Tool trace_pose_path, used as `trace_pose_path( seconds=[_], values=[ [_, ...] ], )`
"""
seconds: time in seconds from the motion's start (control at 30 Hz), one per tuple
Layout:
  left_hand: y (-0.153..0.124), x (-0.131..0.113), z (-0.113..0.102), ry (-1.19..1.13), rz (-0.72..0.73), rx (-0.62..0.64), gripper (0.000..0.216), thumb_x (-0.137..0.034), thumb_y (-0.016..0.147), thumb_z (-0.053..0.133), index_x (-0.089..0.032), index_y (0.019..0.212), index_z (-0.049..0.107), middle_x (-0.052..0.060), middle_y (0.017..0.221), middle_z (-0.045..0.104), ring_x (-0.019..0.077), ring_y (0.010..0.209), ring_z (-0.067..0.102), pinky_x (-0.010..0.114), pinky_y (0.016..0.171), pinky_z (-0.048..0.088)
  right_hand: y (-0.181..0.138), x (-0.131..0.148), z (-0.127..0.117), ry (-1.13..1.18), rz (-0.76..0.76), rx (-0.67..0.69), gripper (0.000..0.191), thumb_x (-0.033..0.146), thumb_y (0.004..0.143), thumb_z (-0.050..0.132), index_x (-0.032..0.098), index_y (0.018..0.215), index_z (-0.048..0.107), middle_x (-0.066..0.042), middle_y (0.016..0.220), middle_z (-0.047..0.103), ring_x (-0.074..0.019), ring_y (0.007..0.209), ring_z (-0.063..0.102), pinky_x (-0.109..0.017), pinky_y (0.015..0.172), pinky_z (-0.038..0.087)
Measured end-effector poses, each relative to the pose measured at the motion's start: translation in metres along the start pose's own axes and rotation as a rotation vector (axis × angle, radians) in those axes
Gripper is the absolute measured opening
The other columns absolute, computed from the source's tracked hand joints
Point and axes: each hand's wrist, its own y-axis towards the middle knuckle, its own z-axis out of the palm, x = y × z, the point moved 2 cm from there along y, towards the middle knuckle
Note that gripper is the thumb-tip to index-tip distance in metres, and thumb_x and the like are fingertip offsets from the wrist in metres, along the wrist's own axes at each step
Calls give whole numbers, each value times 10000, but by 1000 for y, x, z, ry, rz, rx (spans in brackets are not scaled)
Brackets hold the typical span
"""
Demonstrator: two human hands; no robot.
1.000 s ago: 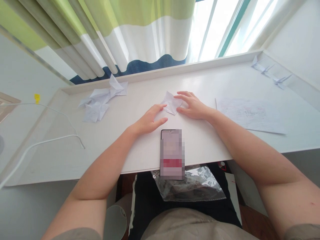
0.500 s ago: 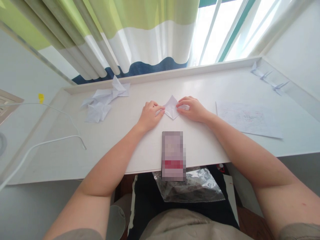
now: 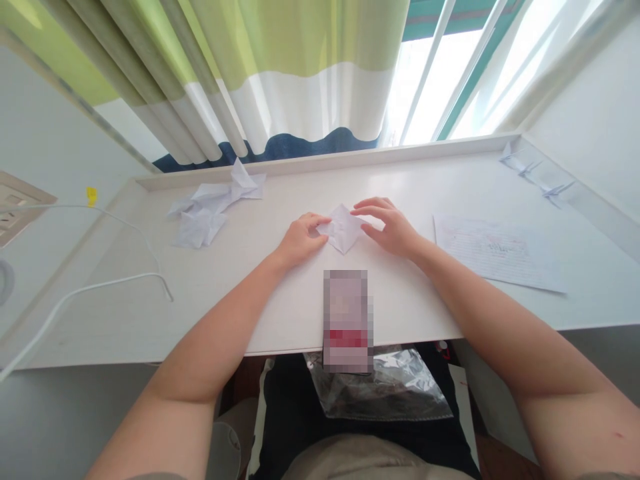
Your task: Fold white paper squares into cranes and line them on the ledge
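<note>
A small white folded paper (image 3: 344,230), diamond-shaped with creases across it, lies on the desk in front of me. At its left corner is my left hand (image 3: 304,239), thumb and fingers closing on the paper. My right hand (image 3: 387,227) rests by the right side, its fingers apart and the thumb separate from the index finger. Those fingertips are at the upper right edge; whether they press on it I cannot tell. Just below the paper, a phone (image 3: 346,307) with a blurred-out screen lies over the desk's front edge.
Several folded white papers (image 3: 203,227) are heaped at the left. A written sheet (image 3: 500,253) lies right of my arm, and several folded paper cranes (image 3: 555,193) stand at the back right. A white cable (image 3: 115,275) hangs at the left. A clear plastic bag (image 3: 390,393) is on my lap.
My right hand has opened from its pinch on the paper's right corner, fingers spreading. The folded paper looks wider and flatter. The whole view has shifted slightly.
</note>
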Motion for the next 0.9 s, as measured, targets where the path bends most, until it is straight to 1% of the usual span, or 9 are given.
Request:
trace_pose_path(
  seconds=[0.1, 0.23, 0.33, 0.4, 0.5, 0.57, 0.63, 0.73, 0.9],
  values=[
    [0, 1, 0, 76, 9, 15, 401, -240, 893, 711, -208, 1282, 804, 87, 1250, 770, 271, 1232, 669, 457, 1188, 512, -5, 1, 2, -65, -77, 140, 478, 66, 927, 540, 311, 1254, 787, -36, 1431, 763, -310, 1416, 644, -624, 1236, 450],
    [-2, 2, -1, 196, 50, 52, 376, -295, 915, 711, -221, 1268, 819, 100, 1315, 735, 309, 1310, 599, 522, 1251, 463, -8, -7, 5, -52, 6, 259, 491, 104, 945, 551, 281, 1346, 772, -72, 1483, 742, -311, 1396, 673, -609, 1231, 483],
    [-4, 2, -3, 265, 72, 64, 369, -300, 889, 750, -275, 1249, 827, 74, 1507, 651, 337, 1430, 519, 575, 1310, 393, -5, -11, 4, -28, 37, 244, 411, 187, 983, 588, 287, 1325, 792, -89, 1438, 761, -314, 1335, 701, -593, 1196, 518],
    [-5, 1, -3, 290, 86, 64, 341, -317, 890, 769, -296, 1225, 830, 56, 1559, 625, 347, 1477, 481, 600, 1325, 359, -3, -12, 3, -20, 37, 214, 327, 231, 989, 617, 296, 1231, 827, -88, 1357, 792, -320, 1261, 723, -595, 1163, 532],
    [-6, -1, -3, 309, 91, 61, 309, -340, 913, 773, -307, 1216, 824, 56, 1542, 643, 346, 1479, 478, 611, 1307, 360, 0, -10, 3, -5, 35, 171, 237, 252, 992, 622, 288, 1067, 844, -86, 1237, 824, -324, 1163, 736, -588, 1104, 549],
    [-7, -2, -2, 306, 99, 59, 255, -342, 935, 763, -312, 1179, 832, 56, 1516, 658, 341, 1463, 485, 606, 1292, 369, 1, -9, 2, 1, 60, 157, 227, 251, 996, 609, 279, 1030, 832, -85, 1182, 832, -319, 1134, 736, -564, 1072, 556],
    [-7, -3, -1, 289, 112, 51, 161, -348, 974, 729, -303, 1077, 845, 53, 1481, 675, 331, 1441, 494, 595, 1286, 370, 1, -6, 1, 0, 103, 152, 221, 258, 1000, 603, 273, 1024, 822, -83, 1129, 832, -314, 1111, 738, -533, 1043, 560],
    [-5, -2, -1, 251, 88, 37, 183, -357, 1018, 674, -268, 957, 822, 64, 1422, 699, 320, 1400, 511, 585, 1275, 380, 2, -3, 1, -14, 194, 139, 206, 293, 1003, 615, 268, 1034, 817, -79, 1055, 819, -298, 1034, 739, -488, 989, 564],
    [-2, -1, 0, 245, 19, 44, 193, -335, 1029, 622, -230, 962, 769, 101, 1369, 704, 321, 1379, 521, 575, 1262, 398, 4, -1, 2, -16, 288, 99, 230, 331, 984, 650, 286, 1159, 794, -55, 1008, 804, -282, 947, 714, -477, 958, 548]
  ],
)
